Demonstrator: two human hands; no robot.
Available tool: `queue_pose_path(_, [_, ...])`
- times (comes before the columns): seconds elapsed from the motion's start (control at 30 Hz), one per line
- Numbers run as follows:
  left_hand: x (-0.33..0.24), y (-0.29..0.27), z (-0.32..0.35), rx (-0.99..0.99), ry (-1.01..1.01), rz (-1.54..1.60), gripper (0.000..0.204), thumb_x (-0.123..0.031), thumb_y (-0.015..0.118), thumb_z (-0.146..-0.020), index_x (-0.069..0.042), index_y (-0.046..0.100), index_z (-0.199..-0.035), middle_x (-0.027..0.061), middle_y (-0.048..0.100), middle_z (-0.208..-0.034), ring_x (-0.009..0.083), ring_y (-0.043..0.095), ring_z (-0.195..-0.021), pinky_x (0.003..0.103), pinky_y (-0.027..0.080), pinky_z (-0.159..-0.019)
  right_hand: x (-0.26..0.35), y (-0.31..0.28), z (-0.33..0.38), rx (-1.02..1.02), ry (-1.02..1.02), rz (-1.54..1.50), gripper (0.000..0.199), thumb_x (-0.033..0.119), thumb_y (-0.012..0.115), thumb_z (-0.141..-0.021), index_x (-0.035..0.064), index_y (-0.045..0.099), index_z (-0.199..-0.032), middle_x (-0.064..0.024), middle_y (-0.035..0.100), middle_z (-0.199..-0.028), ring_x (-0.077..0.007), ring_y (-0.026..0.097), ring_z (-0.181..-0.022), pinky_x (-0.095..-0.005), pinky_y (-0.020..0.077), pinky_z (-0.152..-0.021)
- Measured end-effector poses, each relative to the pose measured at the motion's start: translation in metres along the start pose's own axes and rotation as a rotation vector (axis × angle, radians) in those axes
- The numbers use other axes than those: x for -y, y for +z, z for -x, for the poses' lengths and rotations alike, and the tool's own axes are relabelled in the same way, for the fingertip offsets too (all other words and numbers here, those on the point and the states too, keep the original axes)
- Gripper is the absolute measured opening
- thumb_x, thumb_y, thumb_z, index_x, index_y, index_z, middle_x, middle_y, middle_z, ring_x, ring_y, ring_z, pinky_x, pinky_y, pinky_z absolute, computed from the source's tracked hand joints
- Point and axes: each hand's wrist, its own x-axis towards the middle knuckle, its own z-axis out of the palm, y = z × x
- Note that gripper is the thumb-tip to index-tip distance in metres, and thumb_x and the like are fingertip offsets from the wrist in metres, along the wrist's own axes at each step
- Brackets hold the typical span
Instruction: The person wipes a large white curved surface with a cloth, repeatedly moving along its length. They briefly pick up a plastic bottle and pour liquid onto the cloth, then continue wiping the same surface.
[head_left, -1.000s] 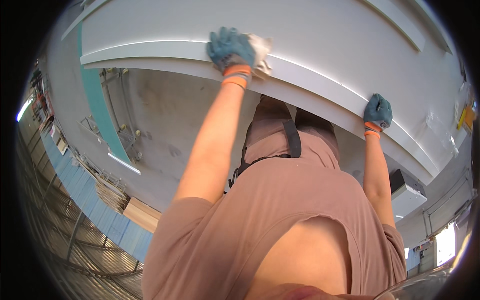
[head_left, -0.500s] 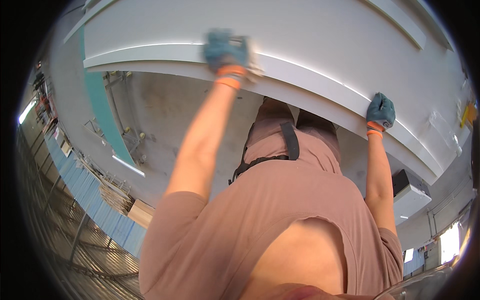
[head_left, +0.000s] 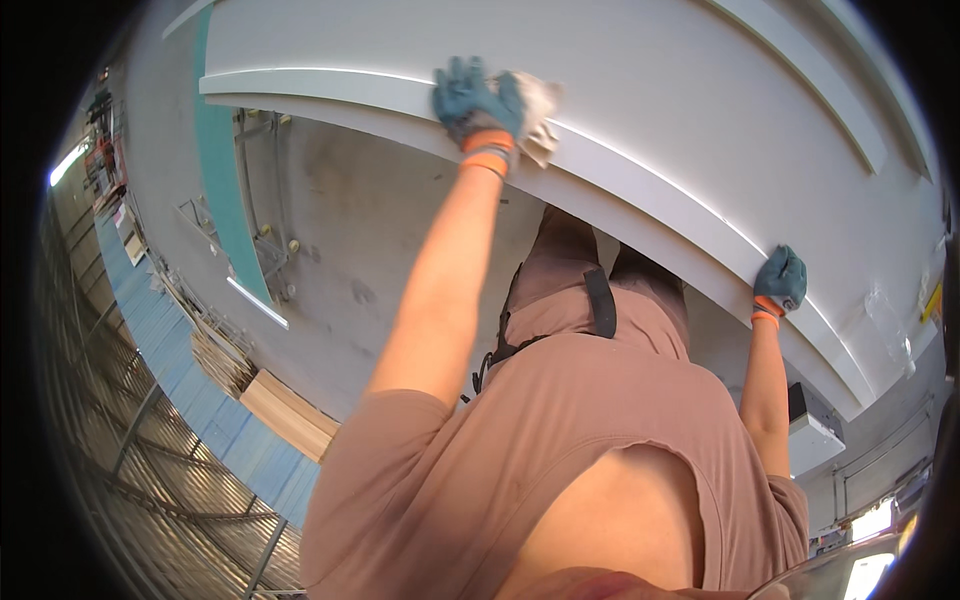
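A large white panel with raised ribs lies in front of me. My left hand, in a blue-green glove with an orange cuff, presses a crumpled white cloth flat against the panel's near rib. My right hand, gloved the same way, is curled over the panel's near edge farther right. Both arms are stretched out from my pink-brown shirt; a black strap crosses my chest.
Beneath the panel is a grey concrete floor. A teal board and a metal frame stand at the left. Wooden boards lie by a blue corrugated wall. A white box sits at the right.
My left hand with the cloth has slid a little along the rib. The right hand keeps its grip on the edge. My view has shifted slightly.
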Motion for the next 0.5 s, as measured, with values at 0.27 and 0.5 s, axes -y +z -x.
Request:
queue_pose_path(0.27, [0.21,0.011,-0.125,0.011,-0.377,-0.065,0.068,-0.06,0.059,-0.095,-0.008,0.071,-0.138,0.019,0.06,-0.153,0.0411,0.046,-0.149,0.052,0.032,-0.125,0.0,0.0,-0.006,0.098,0.006,0.131,0.026,0.029,0.066,-0.102,0.0067,0.08,-0.096,-0.0156,0.077,-0.094,-0.0363,0.074,-0.084,-0.0454,0.0587,-0.076])
queue_pose_path(0.5, [0.086,-0.007,-0.057,-0.002,0.099,0.237,0.041,-0.05,0.075,-0.083,-0.018,0.076,-0.108,0.0116,0.068,-0.136,0.0367,0.057,-0.134,0.057,0.042,-0.112,0.299,0.039,-0.055,-0.095,-0.076,-0.27,0.038,0.018,0.08,-0.09,0.0105,0.074,-0.126,-0.0127,0.074,-0.128,-0.0329,0.069,-0.117,-0.0442,0.0525,-0.105])
